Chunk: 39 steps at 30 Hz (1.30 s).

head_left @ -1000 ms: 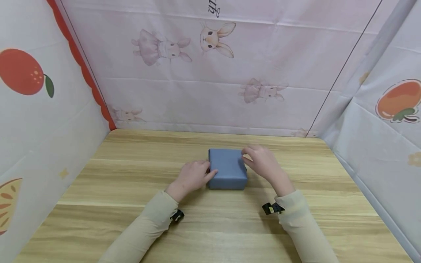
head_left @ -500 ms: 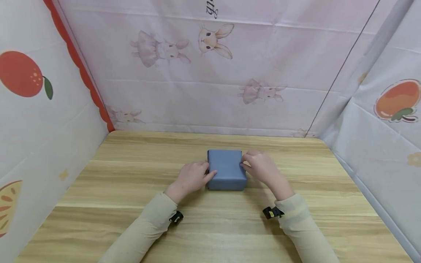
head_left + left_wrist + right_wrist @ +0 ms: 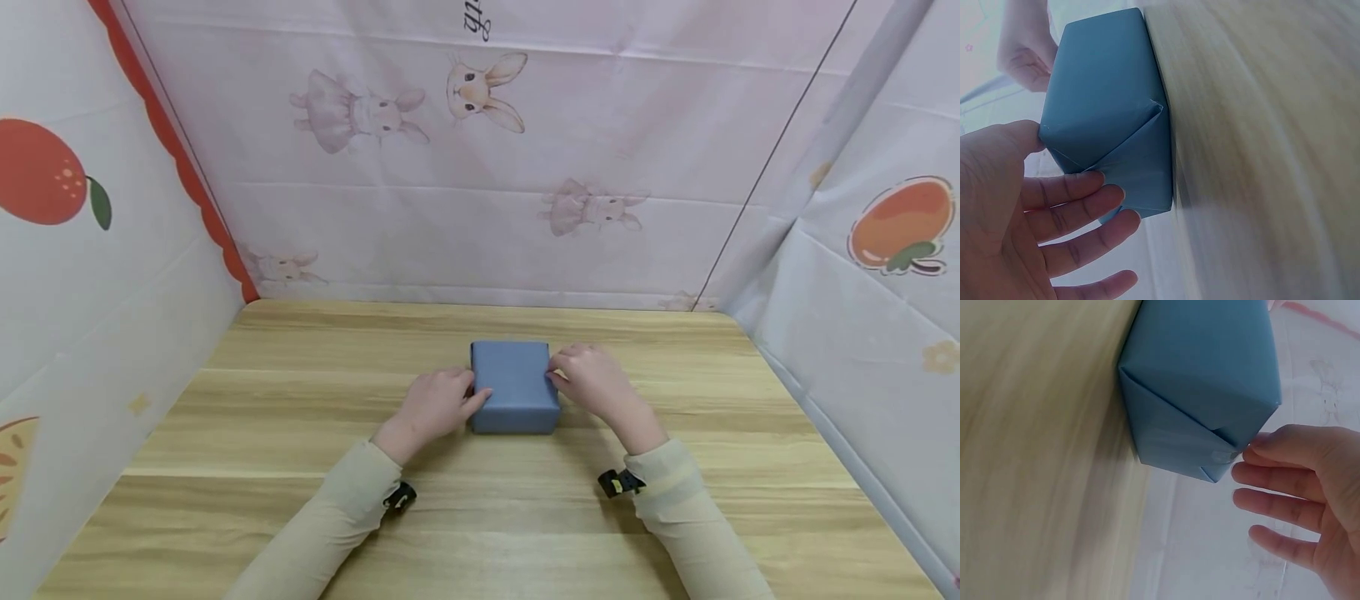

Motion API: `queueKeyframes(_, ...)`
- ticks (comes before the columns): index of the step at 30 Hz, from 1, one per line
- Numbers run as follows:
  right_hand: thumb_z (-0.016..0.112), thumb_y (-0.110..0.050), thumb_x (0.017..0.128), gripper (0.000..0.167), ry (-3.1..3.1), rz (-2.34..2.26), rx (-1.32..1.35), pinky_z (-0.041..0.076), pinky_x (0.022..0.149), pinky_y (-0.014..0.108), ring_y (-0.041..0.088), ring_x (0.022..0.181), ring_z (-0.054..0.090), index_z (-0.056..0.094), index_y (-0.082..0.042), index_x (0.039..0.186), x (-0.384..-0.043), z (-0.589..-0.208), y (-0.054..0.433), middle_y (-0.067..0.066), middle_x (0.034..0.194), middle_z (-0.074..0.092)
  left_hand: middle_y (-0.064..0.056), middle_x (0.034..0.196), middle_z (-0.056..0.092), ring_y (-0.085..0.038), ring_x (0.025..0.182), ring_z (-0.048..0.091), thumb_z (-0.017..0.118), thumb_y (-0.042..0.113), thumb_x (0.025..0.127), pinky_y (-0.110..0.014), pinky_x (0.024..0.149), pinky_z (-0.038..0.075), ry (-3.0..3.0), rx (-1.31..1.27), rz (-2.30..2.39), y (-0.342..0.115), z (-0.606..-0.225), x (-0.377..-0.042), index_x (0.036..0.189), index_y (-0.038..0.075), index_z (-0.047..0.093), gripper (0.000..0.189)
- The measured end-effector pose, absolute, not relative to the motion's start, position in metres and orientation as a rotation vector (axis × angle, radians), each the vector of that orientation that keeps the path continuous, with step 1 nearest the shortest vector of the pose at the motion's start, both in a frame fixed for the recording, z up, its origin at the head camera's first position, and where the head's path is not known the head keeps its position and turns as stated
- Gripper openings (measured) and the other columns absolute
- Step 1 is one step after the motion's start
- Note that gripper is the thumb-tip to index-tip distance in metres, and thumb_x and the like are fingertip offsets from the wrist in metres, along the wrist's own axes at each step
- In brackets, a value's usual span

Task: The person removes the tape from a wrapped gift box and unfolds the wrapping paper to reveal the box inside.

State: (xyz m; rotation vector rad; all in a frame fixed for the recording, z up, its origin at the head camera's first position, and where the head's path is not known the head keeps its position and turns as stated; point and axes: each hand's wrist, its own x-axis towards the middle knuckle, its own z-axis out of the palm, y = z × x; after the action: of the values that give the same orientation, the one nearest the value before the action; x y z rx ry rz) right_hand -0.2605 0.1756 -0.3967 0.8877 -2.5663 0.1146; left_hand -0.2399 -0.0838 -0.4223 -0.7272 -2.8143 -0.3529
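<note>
A box wrapped in blue paper [image 3: 513,375] lies on the wooden table. My left hand [image 3: 435,404] is at its left end, thumb on the top edge. In the left wrist view, the nearly straight fingers [image 3: 1082,206] of that hand touch the slanted folded flap [image 3: 1132,159]. At the opposite end is my right hand [image 3: 596,379]. Its thumb and index fingertip touch the box's edge in the right wrist view, beside a small clear patch like tape [image 3: 1225,456] on the folded end [image 3: 1172,434]. The other fingers extend apart from the paper.
The wooden table [image 3: 480,517] spreads around the box. A pink rabbit-print sheet [image 3: 450,233] hangs along its back edge. White fruit-print sheets flank it on the left [image 3: 150,333] and right [image 3: 885,333]. Each sleeve cuff has a black wrist device, left [image 3: 401,497] and right [image 3: 621,483].
My right hand has lowered slightly and its fingertips have come against the box's right edge. My left hand and the box stay nearly in place; the head view shifts a little.
</note>
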Motion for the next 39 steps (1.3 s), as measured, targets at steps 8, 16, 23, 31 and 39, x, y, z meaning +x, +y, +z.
queueKeyframes(8, 0.077, -0.012, 0.08, 0.005, -2.439, -0.009, 0.942, 0.052, 0.066, 0.038, 0.02, 0.075, 0.066, 0.072, -0.012, 0.081, -0.26, -0.401, 0.174, 0.0, 0.079, 0.071, 0.006, 0.065, 0.052, -0.007, 0.053, 0.045, 0.051, 0.046, 0.099, -0.023, 0.049, 0.036, -2.842, -0.71, -0.348, -0.083, -0.421, -0.238, 0.077, 0.015, 0.057, 0.039)
queueKeyframes(16, 0.076, -0.008, 0.078, 0.012, -2.382, -0.011, 0.952, 0.046, 0.059, 0.032, 0.016, 0.065, 0.06, 0.066, -0.011, 0.073, -0.261, -0.404, 0.174, -0.001, 0.07, 0.064, 0.006, 0.065, 0.051, -0.007, 0.053, 0.044, 0.051, 0.046, 0.099, -0.023, 0.049, 0.036, -2.841, -0.712, -0.345, -0.083, -0.422, -0.238, 0.076, 0.015, 0.057, 0.039)
queueKeyframes(23, 0.075, -0.005, 0.076, 0.019, -2.42, 0.115, 0.932, 0.042, 0.057, 0.03, 0.014, 0.06, 0.05, 0.058, -0.011, 0.068, -0.267, -0.406, 0.18, -0.002, 0.065, 0.057, 0.006, 0.065, 0.051, -0.007, 0.053, 0.044, 0.051, 0.047, 0.099, -0.023, 0.048, 0.036, -2.836, -0.713, -0.347, -0.083, -0.423, -0.238, 0.077, 0.015, 0.058, 0.038)
queueKeyframes(31, 0.073, -0.003, 0.075, 0.019, -2.455, 0.165, 0.92, 0.044, 0.056, 0.029, 0.011, 0.058, 0.049, 0.058, -0.012, 0.067, -0.27, -0.405, 0.188, -0.003, 0.064, 0.056, 0.006, 0.065, 0.051, -0.007, 0.052, 0.044, 0.05, 0.047, 0.099, -0.023, 0.048, 0.035, -2.833, -0.717, -0.343, -0.083, -0.423, -0.239, 0.078, 0.016, 0.057, 0.039)
queueKeyframes(39, 0.073, -0.003, 0.075, 0.017, -2.521, 0.19, 0.895, 0.046, 0.057, 0.028, 0.011, 0.061, 0.052, 0.059, -0.012, 0.069, -0.269, -0.402, 0.191, -0.002, 0.066, 0.059, 0.006, 0.065, 0.051, -0.007, 0.053, 0.044, 0.05, 0.047, 0.099, -0.023, 0.048, 0.035, -2.846, -0.703, -0.337, -0.083, -0.422, -0.238, 0.078, 0.015, 0.057, 0.039)
